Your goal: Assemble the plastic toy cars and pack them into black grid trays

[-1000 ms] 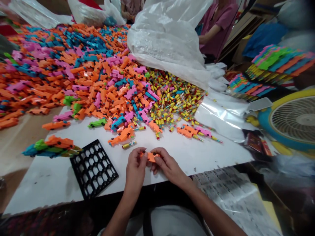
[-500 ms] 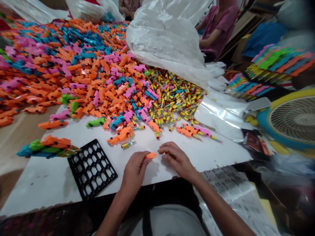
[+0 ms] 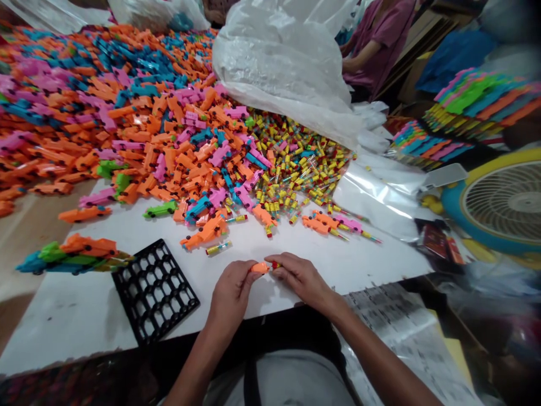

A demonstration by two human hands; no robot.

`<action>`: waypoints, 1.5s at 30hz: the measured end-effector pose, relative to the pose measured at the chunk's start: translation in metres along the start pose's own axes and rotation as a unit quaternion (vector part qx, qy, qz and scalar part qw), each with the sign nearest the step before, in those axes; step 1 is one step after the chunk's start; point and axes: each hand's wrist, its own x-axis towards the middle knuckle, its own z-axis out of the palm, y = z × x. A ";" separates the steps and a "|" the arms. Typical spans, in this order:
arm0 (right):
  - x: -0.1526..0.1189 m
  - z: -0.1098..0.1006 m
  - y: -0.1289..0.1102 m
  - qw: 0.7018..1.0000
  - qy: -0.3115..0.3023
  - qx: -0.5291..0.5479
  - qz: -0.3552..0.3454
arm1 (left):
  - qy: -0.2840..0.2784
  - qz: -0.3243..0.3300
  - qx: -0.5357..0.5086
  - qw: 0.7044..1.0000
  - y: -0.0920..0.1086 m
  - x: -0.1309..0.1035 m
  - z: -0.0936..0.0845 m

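Red-ended yellow tube (image 3: 275, 264) newly come into view, pinched in right hand's grip (image 3: 305, 281), orange toy car (image 3: 259, 268) clamped in left hand's grip (image 3: 231, 286), both angled inward over near side of white surface (image 3: 355, 262)

Head view, one camera: mounted on the wearer's head, looking forward and downward across the counter (image 3: 372, 265). Near field, low centre: left hand (image 3: 230, 287) and right hand (image 3: 304, 281) (forearms (image 3: 380, 351) meeting the bottom edge, either side of the wearer's lap (image 3: 300, 378)). Far field, upper left: heap of toy cars (image 3: 160, 141), seen obliquely. Upper right: co-worker (image 3: 382, 42), well apart. Right margin: fan (image 3: 524, 197), cut by the edge. Coverage: wide.
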 end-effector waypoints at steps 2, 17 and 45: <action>-0.001 0.000 -0.002 1.000 -0.014 -0.012 0.005 | 0.002 0.002 0.005 1.000 0.000 0.000 0.001; -0.005 0.000 -0.002 0.978 -0.074 -0.173 -0.093 | 0.010 -0.107 -0.067 0.992 0.008 -0.004 0.002; -0.022 -0.062 0.037 0.902 0.049 -0.418 -0.099 | 0.062 -0.058 0.027 0.996 0.011 0.020 -0.019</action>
